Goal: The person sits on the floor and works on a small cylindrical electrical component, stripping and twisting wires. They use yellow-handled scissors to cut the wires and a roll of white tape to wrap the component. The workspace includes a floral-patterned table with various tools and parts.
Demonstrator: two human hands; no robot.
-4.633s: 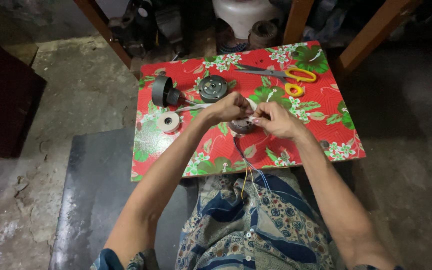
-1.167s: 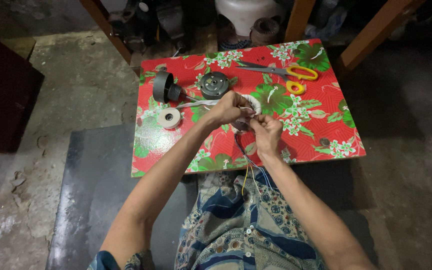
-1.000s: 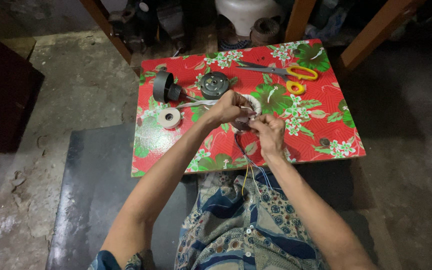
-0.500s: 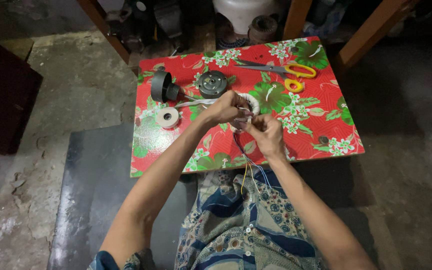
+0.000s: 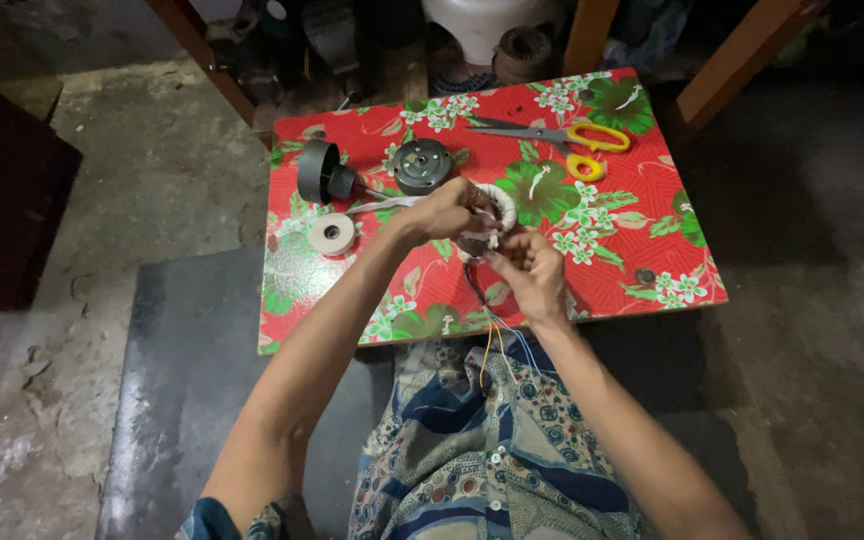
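Floral red table — scissors, tape roll, two motor parts.

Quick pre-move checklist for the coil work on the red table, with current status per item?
1. Left hand grips the round white-wrapped motor coil: ok.
2. Right hand touches the coil's lower edge: ok.
3. Thin coloured wires hang free below the coil, toward the lap: ok; tangles cannot tell.
4. White tape roll lies flat beside the left forearm, within reach: ok.
5. Yellow-handled scissors lie closed at the far edge of the red floral table, apart from both hands: ok.
6. Winding condition under the fingers: cannot tell.
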